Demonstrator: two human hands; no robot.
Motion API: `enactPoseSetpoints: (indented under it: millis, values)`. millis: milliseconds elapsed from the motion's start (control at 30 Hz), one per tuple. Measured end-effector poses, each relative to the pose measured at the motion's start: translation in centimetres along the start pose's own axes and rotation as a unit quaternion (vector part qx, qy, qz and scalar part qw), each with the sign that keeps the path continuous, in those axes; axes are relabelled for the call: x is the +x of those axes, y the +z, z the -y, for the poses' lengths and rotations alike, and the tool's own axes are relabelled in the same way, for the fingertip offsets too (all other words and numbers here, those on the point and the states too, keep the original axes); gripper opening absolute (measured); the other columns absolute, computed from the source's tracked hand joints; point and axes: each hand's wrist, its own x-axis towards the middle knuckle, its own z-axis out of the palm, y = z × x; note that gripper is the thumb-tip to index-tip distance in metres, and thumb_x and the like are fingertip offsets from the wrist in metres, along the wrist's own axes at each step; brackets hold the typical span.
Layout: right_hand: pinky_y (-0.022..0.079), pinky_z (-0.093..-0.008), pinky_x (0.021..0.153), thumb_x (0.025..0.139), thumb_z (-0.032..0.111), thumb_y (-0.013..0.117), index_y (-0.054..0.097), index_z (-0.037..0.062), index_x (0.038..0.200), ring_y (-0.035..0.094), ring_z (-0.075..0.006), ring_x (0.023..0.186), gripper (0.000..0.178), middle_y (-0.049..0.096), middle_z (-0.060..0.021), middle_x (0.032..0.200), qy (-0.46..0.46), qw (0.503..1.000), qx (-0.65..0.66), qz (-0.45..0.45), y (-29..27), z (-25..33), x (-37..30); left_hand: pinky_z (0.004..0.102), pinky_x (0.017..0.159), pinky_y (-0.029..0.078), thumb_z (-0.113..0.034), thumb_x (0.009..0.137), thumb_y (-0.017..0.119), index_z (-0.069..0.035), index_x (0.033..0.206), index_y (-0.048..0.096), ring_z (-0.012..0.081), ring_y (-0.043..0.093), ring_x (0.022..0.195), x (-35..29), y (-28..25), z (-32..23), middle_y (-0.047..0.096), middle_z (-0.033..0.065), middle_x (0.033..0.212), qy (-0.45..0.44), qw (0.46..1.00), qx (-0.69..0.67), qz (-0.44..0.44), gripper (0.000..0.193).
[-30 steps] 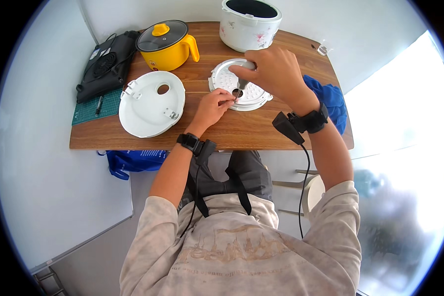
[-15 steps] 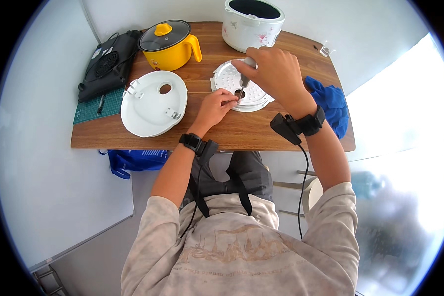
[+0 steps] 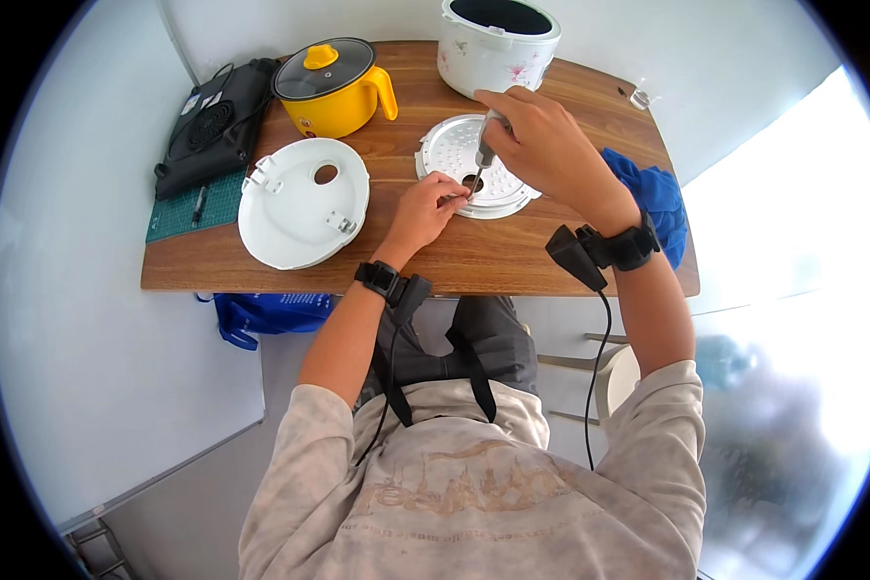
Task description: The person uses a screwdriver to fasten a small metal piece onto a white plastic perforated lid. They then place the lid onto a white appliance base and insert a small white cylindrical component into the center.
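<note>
My right hand [image 3: 548, 145] is closed round the grey handle of a screwdriver [image 3: 485, 153], which stands nearly upright. Its shaft reaches down to the near part of a round white perforated plate [image 3: 452, 147], beside the plate's dark hole [image 3: 472, 182]. At the same spot my left hand [image 3: 429, 207] has its thumb and fingers pinched together by the screwdriver tip; whatever they hold is too small to make out. Left of this hand lies a round white lid [image 3: 290, 217] with an oval hole and small fittings on it.
A yellow pot [image 3: 333, 114] with a glass lid and a white flowered rice cooker body [image 3: 493, 63] stand at the back. At left, a black appliance [image 3: 213, 126] rests partly on a green cutting mat [image 3: 222, 203]. A blue cloth [image 3: 652, 208] lies at the right edge.
My right hand and wrist have shifted slightly right and turned, with the screwdriver leaning a little more. My left hand keeps its pinch in nearly the same place.
</note>
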Motion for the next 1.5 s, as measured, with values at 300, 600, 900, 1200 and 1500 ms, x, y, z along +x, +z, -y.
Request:
enactPoseSetpoints:
  millis: [300, 600, 900, 1200, 1500]
  values:
    - [0.049, -0.043, 0.066, 0.099, 0.012, 0.057, 0.061, 0.0029, 0.113, 0.064, -0.0368, 0.072, 0.017, 0.067, -0.0195, 0.081, -0.036, 0.998, 0.022, 0.048, -1.2, -0.2, 0.3, 0.0274, 0.07, 0.05, -0.013, 0.093, 0.071, -0.006, 0.106, 0.074, 0.0144, 0.06, 0.073, 0.1, 0.0, 0.6, 0.065, 0.0025, 0.101, 0.005, 1.0, -0.024, 0.009, 0.015]
    - [0.053, -0.0411, 0.059, 0.093, 0.02, 0.068, 0.062, 0.0005, 0.099, 0.066, -0.0354, 0.065, 0.021, 0.064, -0.0166, 0.064, -0.013, 0.998, -0.025, 0.052, -1.2, 0.1, 0.4, 0.0266, 0.064, 0.052, -0.011, 0.095, 0.066, -0.005, 0.114, 0.067, 0.0114, 0.059, 0.067, 0.4, -0.2, 0.8, 0.071, 0.0044, 0.097, -0.005, 0.998, -0.062, 0.012, 0.019]
    - [0.048, -0.0347, 0.045, 0.094, 0.044, 0.064, 0.068, 0.0057, 0.075, 0.058, -0.0282, 0.044, 0.043, 0.059, -0.011, 0.051, -0.006, 0.968, -0.252, 0.017, -0.7, 0.3, 0.6, 0.0314, 0.071, 0.054, -0.012, 0.094, 0.067, -0.007, 0.106, 0.07, 0.0192, 0.066, 0.075, 0.4, -0.3, 0.1, 0.072, 0.0074, 0.097, -0.024, 0.998, -0.058, 0.017, 0.013]
    - [0.052, -0.0396, 0.054, 0.098, 0.027, 0.062, 0.062, 0.0051, 0.102, 0.064, -0.0294, 0.067, 0.022, 0.061, -0.0112, 0.086, -0.074, 0.99, -0.121, -0.028, 0.9, 0.2, 0.2, 0.0279, 0.067, 0.052, -0.014, 0.096, 0.066, -0.006, 0.109, 0.067, 0.013, 0.061, 0.069, 0.4, -0.2, 0.5, 0.069, 0.0035, 0.097, 0.0, 0.999, -0.041, 0.008, 0.016]
    - [0.051, -0.044, 0.069, 0.099, 0.02, 0.058, 0.053, 0.0045, 0.117, 0.062, -0.0359, 0.074, 0.024, 0.061, -0.0138, 0.098, -0.054, 0.998, 0.043, 0.006, 0.8, -0.3, -0.9, 0.0283, 0.069, 0.051, -0.014, 0.095, 0.066, -0.007, 0.109, 0.067, 0.0139, 0.061, 0.069, 0.2, -0.1, 0.9, 0.067, 0.0039, 0.096, 0.007, 0.999, -0.049, -0.001, 0.015]
